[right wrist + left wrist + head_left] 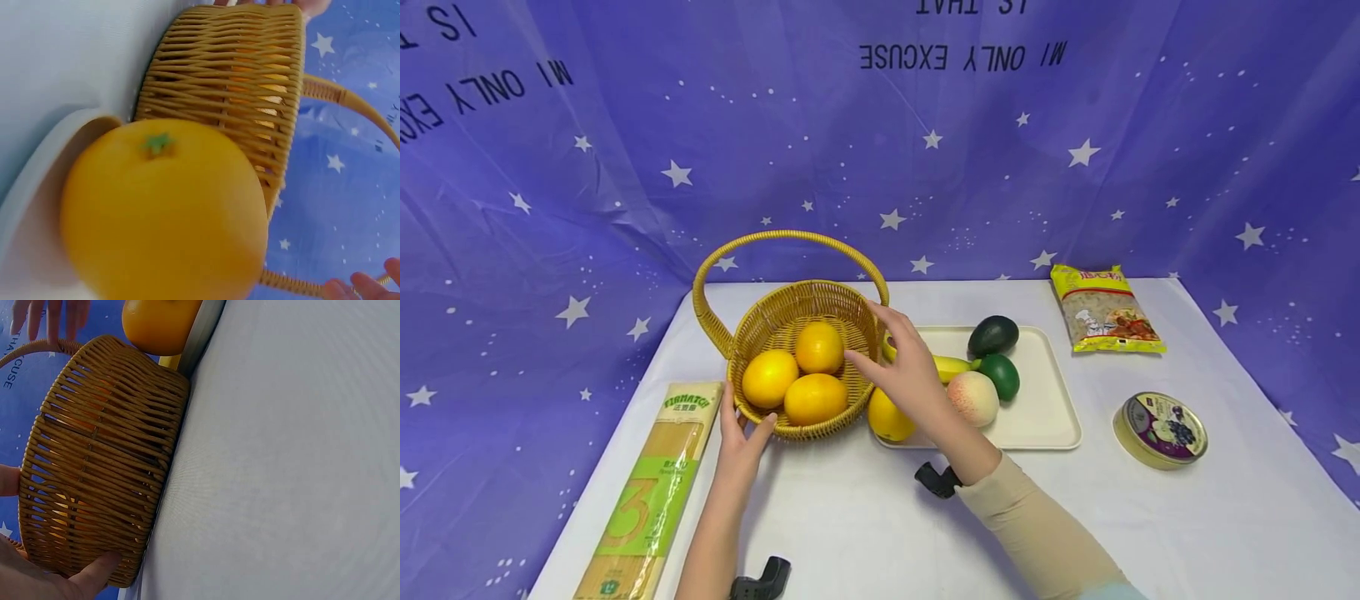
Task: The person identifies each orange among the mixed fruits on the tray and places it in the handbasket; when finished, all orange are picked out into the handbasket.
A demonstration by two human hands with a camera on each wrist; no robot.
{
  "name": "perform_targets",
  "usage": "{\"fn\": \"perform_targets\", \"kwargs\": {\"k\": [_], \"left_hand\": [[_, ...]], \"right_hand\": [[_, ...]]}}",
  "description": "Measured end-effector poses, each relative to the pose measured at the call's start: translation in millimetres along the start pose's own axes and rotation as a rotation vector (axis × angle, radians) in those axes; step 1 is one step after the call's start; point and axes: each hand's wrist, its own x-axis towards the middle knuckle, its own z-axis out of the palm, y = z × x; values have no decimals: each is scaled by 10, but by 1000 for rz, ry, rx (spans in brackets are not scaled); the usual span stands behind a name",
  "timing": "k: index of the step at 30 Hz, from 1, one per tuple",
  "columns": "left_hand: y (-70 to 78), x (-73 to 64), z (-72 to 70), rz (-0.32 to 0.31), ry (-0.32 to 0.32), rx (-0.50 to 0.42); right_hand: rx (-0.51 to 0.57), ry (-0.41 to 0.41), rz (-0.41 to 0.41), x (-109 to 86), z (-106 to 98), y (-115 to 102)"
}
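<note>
A wicker basket (808,292) with a tall handle holds three oranges (820,347). Against its front left wall rests my left hand (741,442); in the left wrist view, the thumb (97,575) presses on the weave. My right hand (906,367) is over the basket's right rim, thumb and fingers apart, nothing between them. Below that hand, another orange (891,417) with a green stem mark sits at the left end of a cream tray (1048,408). Also on the tray are a banana (951,367), a peach (973,398), a green round fruit (1000,377) and a dark avocado (993,336).
A spaghetti pack (651,492) lies left of the basket. On the right are a yellow food bag (1107,310) and a round tin (1161,430). A blue star-patterned curtain (887,167) stands behind the white table (850,517).
</note>
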Motion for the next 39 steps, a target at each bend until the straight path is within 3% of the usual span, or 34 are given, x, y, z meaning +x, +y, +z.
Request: {"fn": "perform_targets", "kwargs": {"k": [11,18,27,39], "left_hand": [[1,14,-19,-2,-3,3],[20,26,-16,-1,0,0],[5,18,-12,-18,-8,-5],[25,8,-2,-21,-11,-19]], "right_hand": [[6,2,156,-387,-158,229],[-132,-54,204,-546,-56,449],[-216,-140,275,-614,-8,585],[-223,-145,265,-605,-4,634]]}}
